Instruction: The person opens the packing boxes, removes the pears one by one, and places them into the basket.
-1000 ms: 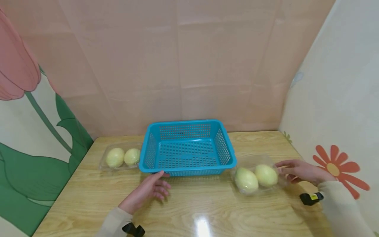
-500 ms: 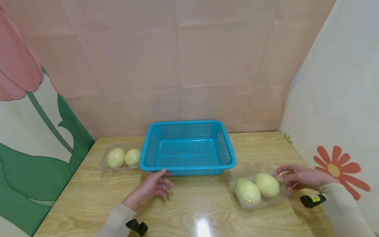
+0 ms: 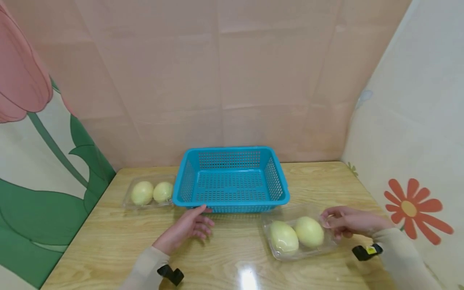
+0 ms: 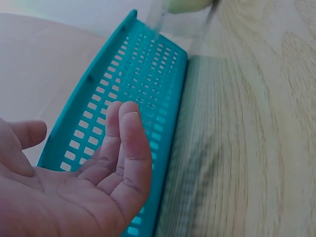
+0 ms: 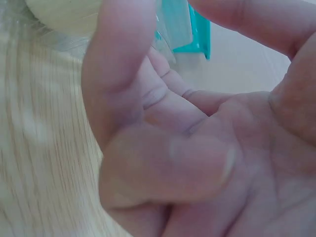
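A blue perforated plastic basket stands at the back middle of the table. My left hand is at its front rim, fingers relaxed and holding nothing; the left wrist view shows the palm beside the basket wall. With my right hand I grip the right end of a clear plastic box with two pale yellow-green round fruits inside. This box is in front of the basket's right corner. In the right wrist view, curled fingers hide most of the grip.
A second clear box with two similar fruits lies left of the basket, close to its side. The wooden table ends at a pink back wall, with a patterned wall on the right.
My right hand has drawn the box of fruits toward me and then to the left. My left hand has shifted only slightly to the right by the basket.
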A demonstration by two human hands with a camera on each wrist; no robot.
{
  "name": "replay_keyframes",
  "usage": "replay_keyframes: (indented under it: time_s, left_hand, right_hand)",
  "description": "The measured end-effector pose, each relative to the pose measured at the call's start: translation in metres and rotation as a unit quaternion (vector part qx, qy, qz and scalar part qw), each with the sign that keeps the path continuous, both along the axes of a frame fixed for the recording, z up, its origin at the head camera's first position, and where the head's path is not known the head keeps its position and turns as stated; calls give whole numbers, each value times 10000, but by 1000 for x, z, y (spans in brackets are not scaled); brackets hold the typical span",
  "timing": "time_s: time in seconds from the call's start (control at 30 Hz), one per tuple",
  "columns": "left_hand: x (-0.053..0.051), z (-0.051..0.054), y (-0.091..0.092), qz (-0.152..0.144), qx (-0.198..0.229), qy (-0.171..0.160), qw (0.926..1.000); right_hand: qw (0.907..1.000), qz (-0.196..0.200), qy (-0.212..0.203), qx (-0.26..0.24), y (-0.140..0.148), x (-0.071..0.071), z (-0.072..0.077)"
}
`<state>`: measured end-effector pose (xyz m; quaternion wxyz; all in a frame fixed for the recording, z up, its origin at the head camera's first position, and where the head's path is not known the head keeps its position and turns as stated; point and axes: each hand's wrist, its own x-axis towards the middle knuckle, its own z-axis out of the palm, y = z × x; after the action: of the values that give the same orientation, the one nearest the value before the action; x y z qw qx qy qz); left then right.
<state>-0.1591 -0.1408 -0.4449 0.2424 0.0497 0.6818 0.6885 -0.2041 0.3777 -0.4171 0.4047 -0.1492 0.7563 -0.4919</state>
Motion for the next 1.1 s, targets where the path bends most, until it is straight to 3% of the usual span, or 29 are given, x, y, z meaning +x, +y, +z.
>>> replay_keyframes:
  time_s: [0.33,0.5,0.9,1.1]
  left_hand:
    - [-2,1,1,-83,-98,65,9999]
    - [0,0,4,-161,-176,190,9995]
    - [28,-5,24,-907,-330,159,9952]
    - [39,-9,28,-974,-73,195,9950]
  right_hand:
    - [9980,126,496,374,-42,7,3]
    - [9962,-36,542,673,-64,13,5]
    - [9973,-100,654,307,-103,30,0]
    - [9976,-176,632,216,-114,30,1]
